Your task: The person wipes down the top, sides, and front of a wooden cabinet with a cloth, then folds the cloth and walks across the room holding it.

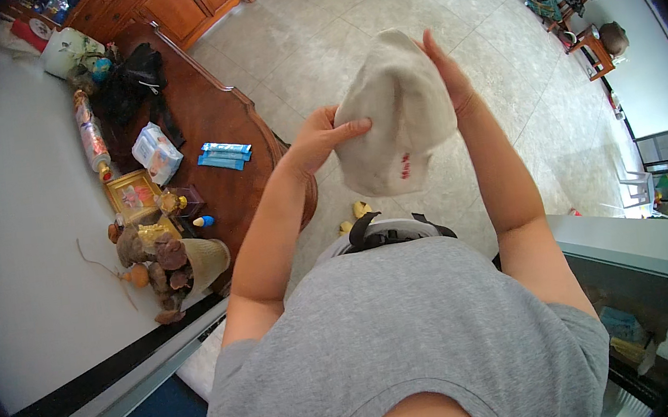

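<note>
A cream fabric hat (pixel 389 99) with small red stitching near its lower edge hangs in the air before me, above the tiled floor. On its left side my left hand (pixel 332 132) grips it, the thumb lying over the cloth and the fingers hidden behind. My right hand (pixel 445 71) is at the hat's upper right side, its fingers reaching behind the cloth; how firmly they hold cannot be seen. Several blue sachets (pixel 224 156) lie on the dark wooden table to the left, close to a pack of wipes (pixel 157 152).
The curved wooden table (pixel 265 130) also carries a black bag (pixel 134 83), a gold picture frame (pixel 132 196) and a tipped woven basket (pixel 208 261) with dried fungi. A wooden cabinet (pixel 176 11) stands beyond. At the right wall is a small wooden stool (pixel 595 53).
</note>
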Available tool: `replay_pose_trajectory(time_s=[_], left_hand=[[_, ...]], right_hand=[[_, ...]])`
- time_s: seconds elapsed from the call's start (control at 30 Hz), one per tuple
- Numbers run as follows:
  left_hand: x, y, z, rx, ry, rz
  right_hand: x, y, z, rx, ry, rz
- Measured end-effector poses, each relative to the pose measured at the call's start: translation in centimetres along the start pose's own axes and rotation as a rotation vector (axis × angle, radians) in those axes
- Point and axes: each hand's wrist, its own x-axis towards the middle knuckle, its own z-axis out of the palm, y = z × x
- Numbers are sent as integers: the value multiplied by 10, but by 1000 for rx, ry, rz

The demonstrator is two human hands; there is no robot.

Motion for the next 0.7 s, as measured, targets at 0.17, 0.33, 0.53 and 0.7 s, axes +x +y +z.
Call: replay_pose_trajectory(time_s=[0.17, 0.33, 0.53, 0.7], left_hand=[[-7, -22, -4, -212, 239, 26], [-18, -46, -30, 151, 356, -170], [-33, -66, -30, 237, 551, -65], [-39, -77, -30, 1043, 883, 283]], right_hand=[[-27, 109, -30, 392, 211, 46], [-33, 109, -37, -30, 245, 48], [-29, 116, 4, -499, 622, -60], [-33, 136, -7, -1126, 399, -76]])
